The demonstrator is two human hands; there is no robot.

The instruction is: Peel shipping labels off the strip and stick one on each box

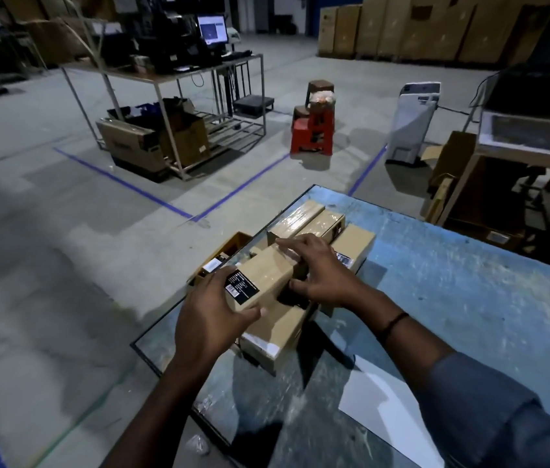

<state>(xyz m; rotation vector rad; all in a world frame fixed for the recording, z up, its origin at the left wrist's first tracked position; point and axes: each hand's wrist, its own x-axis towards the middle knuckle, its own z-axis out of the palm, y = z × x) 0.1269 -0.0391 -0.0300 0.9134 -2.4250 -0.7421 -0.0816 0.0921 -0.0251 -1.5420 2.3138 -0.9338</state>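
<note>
Being gripped by left hand [211, 309] and right hand [321, 275], fingers curled round it, box [268, 276] shows no shipping label; labelling judged barely started.

Black label [242, 287] on held box [267, 278]: print too small, unreadable.

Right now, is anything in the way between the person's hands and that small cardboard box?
Nothing visible. Both hands are on the small cardboard box: the left hand grips its near end beside the black label, and the right hand holds its far end.
</note>
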